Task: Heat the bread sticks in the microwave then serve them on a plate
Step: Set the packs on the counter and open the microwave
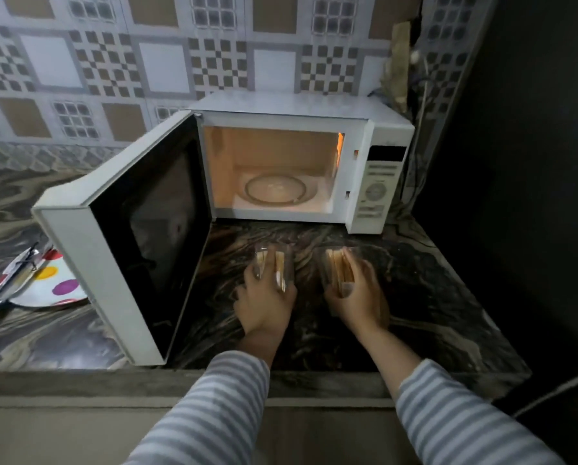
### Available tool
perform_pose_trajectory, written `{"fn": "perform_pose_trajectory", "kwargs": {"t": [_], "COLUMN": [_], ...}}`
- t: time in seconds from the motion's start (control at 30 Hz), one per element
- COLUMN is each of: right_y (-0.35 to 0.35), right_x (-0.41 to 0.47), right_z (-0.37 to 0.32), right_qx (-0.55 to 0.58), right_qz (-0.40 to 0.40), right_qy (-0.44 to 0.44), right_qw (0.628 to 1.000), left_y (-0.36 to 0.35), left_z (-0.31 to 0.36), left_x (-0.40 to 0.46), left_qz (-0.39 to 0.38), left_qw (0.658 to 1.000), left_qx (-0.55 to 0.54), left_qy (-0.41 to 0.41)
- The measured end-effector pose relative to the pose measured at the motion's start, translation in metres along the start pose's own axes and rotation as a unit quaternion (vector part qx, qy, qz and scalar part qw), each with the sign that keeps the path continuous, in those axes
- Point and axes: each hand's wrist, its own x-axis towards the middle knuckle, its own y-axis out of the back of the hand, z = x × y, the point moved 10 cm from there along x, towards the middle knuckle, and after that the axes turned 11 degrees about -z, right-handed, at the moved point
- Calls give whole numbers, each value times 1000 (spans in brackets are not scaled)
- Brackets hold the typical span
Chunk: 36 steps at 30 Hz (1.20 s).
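Note:
A white microwave stands at the back of the counter, lit inside, with its door swung wide to the left. Its glass turntable is bare. In front of it, my left hand grips a clear glass holding bread sticks. My right hand grips a second clear glass, also with bread sticks. Both glasses are blurred, low over the dark marbled counter; I cannot tell whether they touch it. A white plate with coloured dots lies at the left, partly behind the door.
A torn silvery wrapper lies on the dotted plate's left side. The open door juts out to the counter's front edge on the left. A dark wall closes off the right side, with cables hanging beside the microwave.

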Motion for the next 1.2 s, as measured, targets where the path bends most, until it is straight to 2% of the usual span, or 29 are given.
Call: {"fn": "perform_pose_trajectory", "kwargs": {"t": [0.2,0.43,0.5,0.57,0.63,0.73,0.87,1.03,1.2], "right_y": [2,-1,-4,-1,4,-5,-35,-56,-65], "right_x": [13,34,39,39,31,10,-9,-20,-19], "right_z": [21,25,26,20,2,-34,-59,-70,-70], "right_qx": [-10,-51,-90,-157,-206,-222,-177,-149,-149], "right_qz": [15,-37,-59,-46,-4,35,-19,-61,-75], "right_qy": [2,12,8,17,75,210,311,345,341], "right_qw": [1000,998,994,986,976,952,933,925,925], "left_y": [-19,-33,-34,-33,-29,-18,-15,-28,-28], "left_z": [7,12,13,11,6,-2,-19,-35,-32], "left_x": [3,16,21,26,27,22,19,21,19], "left_qz": [13,-23,-43,-54,-65,-74,-94,-103,-109], "left_qw": [1000,1000,999,997,993,985,978,966,964], "left_qx": [-5,-13,-27,-39,-61,-73,16,118,136], "left_qy": [-5,6,-7,-36,-78,-139,-185,-205,-201]}}
